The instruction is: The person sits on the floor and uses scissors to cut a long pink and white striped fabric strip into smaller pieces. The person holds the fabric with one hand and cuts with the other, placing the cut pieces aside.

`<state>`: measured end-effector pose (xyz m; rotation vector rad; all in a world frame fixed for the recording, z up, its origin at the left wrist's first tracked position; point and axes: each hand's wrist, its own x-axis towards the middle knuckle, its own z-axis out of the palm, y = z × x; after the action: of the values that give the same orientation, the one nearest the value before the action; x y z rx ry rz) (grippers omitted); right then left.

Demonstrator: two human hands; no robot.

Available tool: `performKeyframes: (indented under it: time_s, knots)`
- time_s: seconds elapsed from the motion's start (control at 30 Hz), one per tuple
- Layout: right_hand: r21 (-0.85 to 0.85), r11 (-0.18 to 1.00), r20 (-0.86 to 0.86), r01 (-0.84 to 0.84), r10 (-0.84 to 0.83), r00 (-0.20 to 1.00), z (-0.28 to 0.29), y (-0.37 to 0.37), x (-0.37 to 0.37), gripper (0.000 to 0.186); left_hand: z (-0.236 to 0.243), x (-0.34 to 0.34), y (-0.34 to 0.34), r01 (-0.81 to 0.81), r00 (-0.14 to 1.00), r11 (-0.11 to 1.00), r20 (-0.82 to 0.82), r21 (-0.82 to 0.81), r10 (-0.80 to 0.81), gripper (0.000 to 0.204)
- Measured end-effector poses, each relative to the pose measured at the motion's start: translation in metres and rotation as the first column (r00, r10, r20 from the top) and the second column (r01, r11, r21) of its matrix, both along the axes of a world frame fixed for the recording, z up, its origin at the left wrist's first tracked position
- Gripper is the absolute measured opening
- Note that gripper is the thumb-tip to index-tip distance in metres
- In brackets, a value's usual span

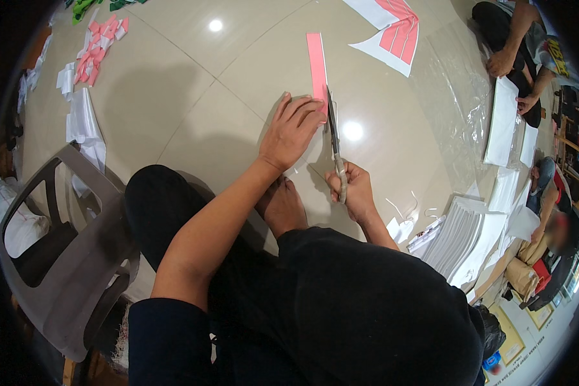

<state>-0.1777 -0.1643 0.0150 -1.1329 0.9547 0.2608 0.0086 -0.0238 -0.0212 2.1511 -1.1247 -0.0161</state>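
Observation:
On the tiled floor in front of me lies a narrow pink strip with a white edge (316, 61). My left hand (291, 128) rests on its near end, the fingertips pressing it down and the fingers stretched out. A pair of scissors (335, 138) with long dark blades is gripped in my right hand (352, 190), the fingers wrapped round its handles. The blades run along the strip's right edge and point away from me. How far apart they stand is hard to make out.
A pink and white sheet (399, 38) lies far ahead. Pink cut pieces (96, 48) and white strips (85, 125) are at the left, by a grey plastic chair (77, 251). Stacked white sheets (460, 235) and clear plastic film (453, 96) lie right, near other people's hands (500, 63).

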Motion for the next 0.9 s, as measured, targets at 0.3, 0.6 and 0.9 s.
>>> performKeyframes:
  time_s: [0.3,0.6,0.9]
  knots:
    - [-0.010,1.000,-0.011,0.005,-0.006,1.000,0.0031,0.0049,0.0010,0.025,-0.0028,-0.0008,0.0002,0.016,1.000,1.000,0.022,-0.004,-0.016,0.017]
    - [-0.021,1.000,-0.021,0.008,-0.009,1.000,0.0058,0.0037,0.0059,0.022,-0.0045,-0.0015,0.0008,0.022,0.999,1.000,0.029,0.007,-0.023,0.020]
    - [-0.056,0.998,-0.025,-0.024,0.022,0.999,0.0025,0.0044,0.0016,0.022,-0.0015,-0.0006,0.0013,0.026,0.999,1.000,0.028,0.012,-0.026,0.019]
